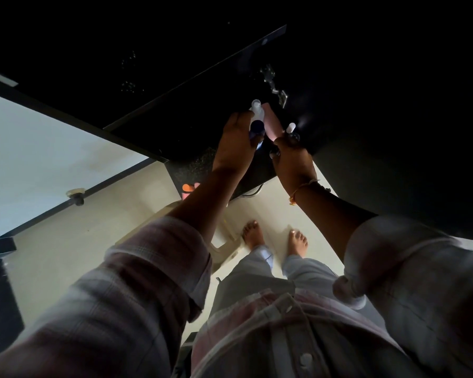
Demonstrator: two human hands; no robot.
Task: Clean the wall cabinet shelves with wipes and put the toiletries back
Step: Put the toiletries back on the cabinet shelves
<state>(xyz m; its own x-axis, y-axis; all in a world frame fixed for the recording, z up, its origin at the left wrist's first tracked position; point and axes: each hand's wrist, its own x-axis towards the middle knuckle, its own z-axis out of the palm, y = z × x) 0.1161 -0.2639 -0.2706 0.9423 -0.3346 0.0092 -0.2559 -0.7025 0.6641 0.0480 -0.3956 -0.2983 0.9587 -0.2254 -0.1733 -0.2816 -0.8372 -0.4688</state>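
Dark panels of the wall cabinet (202, 115) fill the upper view, with a metal hinge (273, 83) showing and pale floor (66, 255) below. Both arms reach up and forward, sleeves rolled to the elbow. The left hand (238, 143) grips a blue bottle (257, 126) with a clear cap, held upright at the cabinet's edge. Just beside it, the right hand (292, 159), a thread on its wrist, curls around a small bottle (291, 130). A pink item (271, 121) sits between them; which hand holds it is unclear.
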